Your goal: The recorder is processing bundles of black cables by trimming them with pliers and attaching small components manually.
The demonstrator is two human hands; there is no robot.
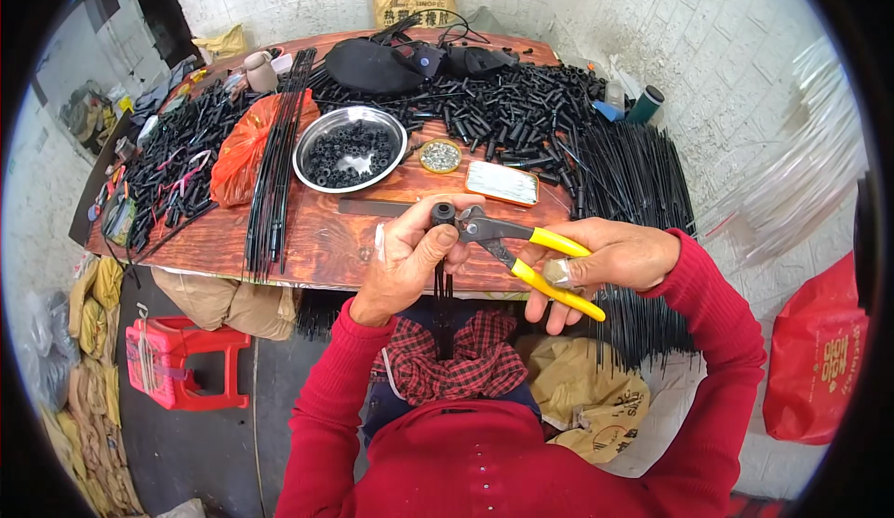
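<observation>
We hold a small black cap (443,211) on the top of a thin bundle of black rods (444,283) in our left hand (407,255), fingers wrapped closed around it, just above the near edge of the wooden worktop (326,248). Our right hand (610,259) grips the yellow-handled pliers (521,243), whose nose meets the cap. We judge the crimping step is in hand; the next squeeze calls for steady alignment. Beyond lie a steel bowl (350,148) of black rings, a small tin (440,156), an orange bag (244,145) and heaps of black tubes (512,113).
</observation>
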